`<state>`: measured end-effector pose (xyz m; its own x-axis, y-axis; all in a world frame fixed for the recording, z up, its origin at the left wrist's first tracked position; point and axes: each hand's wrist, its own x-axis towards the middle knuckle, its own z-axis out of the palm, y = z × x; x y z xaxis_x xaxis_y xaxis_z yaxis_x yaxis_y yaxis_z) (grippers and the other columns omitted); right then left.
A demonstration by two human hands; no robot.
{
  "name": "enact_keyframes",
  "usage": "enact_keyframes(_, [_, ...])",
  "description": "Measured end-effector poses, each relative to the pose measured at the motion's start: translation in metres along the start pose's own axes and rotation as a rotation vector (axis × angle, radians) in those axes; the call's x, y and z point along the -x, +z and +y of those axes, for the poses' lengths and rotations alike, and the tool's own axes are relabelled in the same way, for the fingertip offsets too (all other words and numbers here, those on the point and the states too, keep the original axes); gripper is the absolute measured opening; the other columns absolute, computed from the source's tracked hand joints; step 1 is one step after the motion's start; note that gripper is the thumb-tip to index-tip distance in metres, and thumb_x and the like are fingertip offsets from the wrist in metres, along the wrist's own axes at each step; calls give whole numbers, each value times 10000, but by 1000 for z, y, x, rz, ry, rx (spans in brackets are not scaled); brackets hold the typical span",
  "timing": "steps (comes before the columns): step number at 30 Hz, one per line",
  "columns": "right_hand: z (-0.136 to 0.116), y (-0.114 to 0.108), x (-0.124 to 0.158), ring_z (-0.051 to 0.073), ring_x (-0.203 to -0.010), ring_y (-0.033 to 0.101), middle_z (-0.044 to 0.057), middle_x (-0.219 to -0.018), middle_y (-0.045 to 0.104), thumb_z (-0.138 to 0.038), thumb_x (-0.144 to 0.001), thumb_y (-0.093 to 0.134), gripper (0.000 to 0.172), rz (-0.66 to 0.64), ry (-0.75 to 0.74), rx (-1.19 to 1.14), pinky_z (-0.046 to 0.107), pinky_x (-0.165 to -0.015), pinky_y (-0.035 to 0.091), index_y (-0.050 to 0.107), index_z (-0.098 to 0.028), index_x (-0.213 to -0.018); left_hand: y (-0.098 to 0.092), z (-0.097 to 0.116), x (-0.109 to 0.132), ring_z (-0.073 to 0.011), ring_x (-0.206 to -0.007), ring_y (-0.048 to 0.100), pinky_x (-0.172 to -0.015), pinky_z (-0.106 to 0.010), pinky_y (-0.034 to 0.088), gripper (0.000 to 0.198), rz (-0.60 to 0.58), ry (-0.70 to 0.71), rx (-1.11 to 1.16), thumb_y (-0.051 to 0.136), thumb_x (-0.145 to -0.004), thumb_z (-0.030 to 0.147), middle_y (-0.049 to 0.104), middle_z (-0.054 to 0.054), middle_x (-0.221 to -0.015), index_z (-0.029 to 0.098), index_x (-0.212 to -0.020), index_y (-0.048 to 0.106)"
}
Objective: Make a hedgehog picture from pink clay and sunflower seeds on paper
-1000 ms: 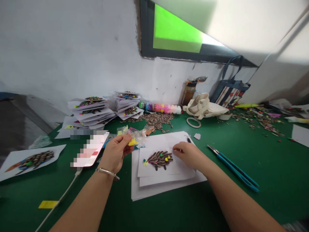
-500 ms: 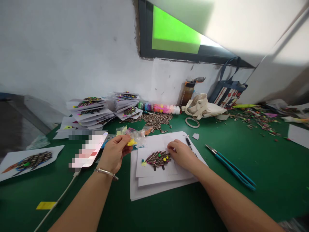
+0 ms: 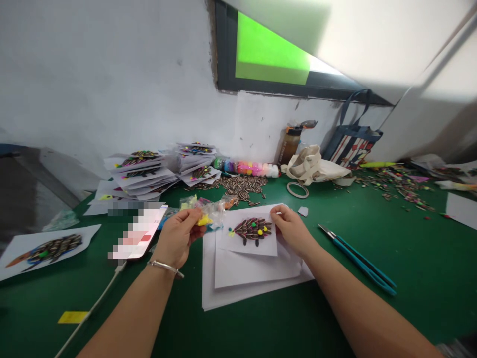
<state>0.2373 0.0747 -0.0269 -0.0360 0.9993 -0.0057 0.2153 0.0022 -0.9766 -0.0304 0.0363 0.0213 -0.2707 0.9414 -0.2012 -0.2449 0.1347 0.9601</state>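
Note:
My left hand [image 3: 182, 233], a bracelet at its wrist, is closed on a small clear plastic bag with yellow clay-like stuff [image 3: 204, 219] showing in it. My right hand [image 3: 288, 228] pinches the upper right edge of a white paper card [image 3: 233, 244]. On that card is a hedgehog-like picture [image 3: 252, 229] made of striped sunflower seeds, with green and yellow dots and a yellow-green bit at its left tip. The card is over a stack of white sheets [image 3: 257, 291], whose back right part my right hand covers.
Blue tweezers [image 3: 357, 258] lie to the right, a tape ring [image 3: 297, 190] behind. Loose sunflower seeds [image 3: 242, 186] and stacks of seed-picture cards [image 3: 143, 174] are at the back. A phone [image 3: 139, 233] with a cable and another seed picture [image 3: 48, 248] lie on the left.
My right hand has taken the card by its upper right edge and moved it up and to the right over the stack. My left hand stays almost still with the bag.

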Motion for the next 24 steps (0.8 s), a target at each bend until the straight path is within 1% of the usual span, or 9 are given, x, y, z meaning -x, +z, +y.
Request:
enact_keyframes(4, [-2,-2,-2,95,-453,433,-70,-544,482,-360,-721,626,178,-30,113,-271,211,-442,322,530,-225,-786,0,-2,-1,-71,-490,552,-464,-165,465,328,-9,-1,5,761,-646,408,590,31,-609,143,-739,591])
enact_keyframes(7, [-6,-4,-2,83,-445,428,-78,-531,486,-347,-675,683,219,-28,160,-392,204,-442,322,534,-217,-769,0,-3,-1,-74,-484,552,-449,-166,462,349,-11,-7,12,749,-649,439,596,24,-607,140,-739,593])
enact_keyframes(10, [-9,-7,-2,79,-450,445,-75,-533,513,-338,-641,726,251,-17,183,-450,202,-451,338,544,-209,-755,0,-4,-1,-69,-489,555,-453,-157,461,354,-19,-27,-7,763,-630,429,596,28,-614,139,-751,600])
enact_keyframes(15, [-6,-12,-4,91,-489,509,-56,-582,582,-298,-606,774,273,4,209,-565,218,-495,398,568,-203,-758,-2,-8,-4,-68,-493,563,-466,-156,475,348,-17,-49,-35,772,-615,414,590,37,-604,143,-752,602])
enact_keyframes(20, [-3,-18,-10,116,-537,559,-29,-624,615,-255,-585,797,270,55,200,-657,240,-522,447,589,-190,-746,-4,-12,-10,-79,-492,576,-461,-158,484,310,12,-35,-71,746,-656,394,611,18,-597,135,-765,615])
enact_keyframes(24, [0,-21,-14,126,-543,566,-22,-630,619,-231,-575,801,264,106,163,-674,250,-522,469,589,-189,-726,-8,-15,-18,-95,-518,609,-474,-174,510,249,76,-15,-76,714,-713,333,638,0,-650,138,-836,618])
